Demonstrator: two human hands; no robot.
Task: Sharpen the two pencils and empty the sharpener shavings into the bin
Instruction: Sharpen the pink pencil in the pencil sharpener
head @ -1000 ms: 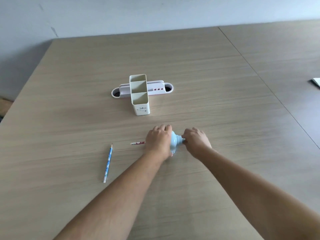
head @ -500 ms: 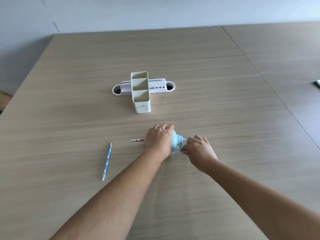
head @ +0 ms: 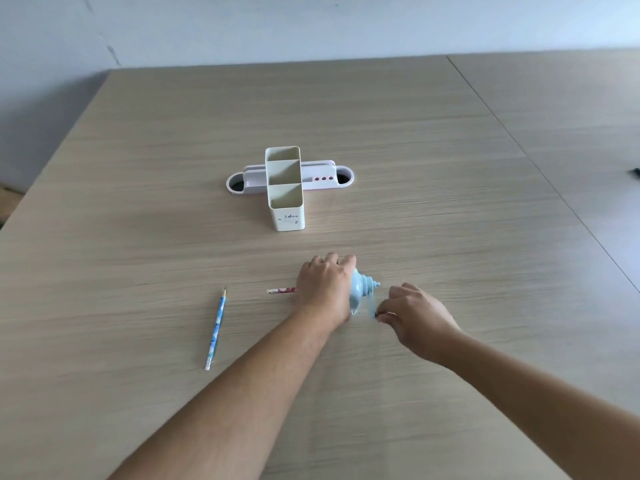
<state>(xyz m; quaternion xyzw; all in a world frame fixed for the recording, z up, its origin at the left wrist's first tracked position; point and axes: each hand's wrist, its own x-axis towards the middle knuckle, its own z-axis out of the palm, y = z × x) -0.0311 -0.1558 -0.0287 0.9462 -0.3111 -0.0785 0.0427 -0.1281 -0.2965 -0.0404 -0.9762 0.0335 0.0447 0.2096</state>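
Observation:
A light blue crank sharpener stands on the wooden table, with my left hand clamped over its body. A red-and-white pencil pokes out to the left from under that hand, its other end hidden in the sharpener. My right hand pinches the blurred crank handle on the sharpener's right side, low in its turn. A blue patterned pencil with a sharp tip lies alone on the table to the left.
A cream three-compartment pen holder stands upright behind the sharpener, in front of a low white oval organiser. A seam runs between this table and the adjoining one on the right. A dark object sits at the right edge.
My right hand has swung the crank from level with the sharpener's axle down and toward me. My left hand and the red pencil have stayed put.

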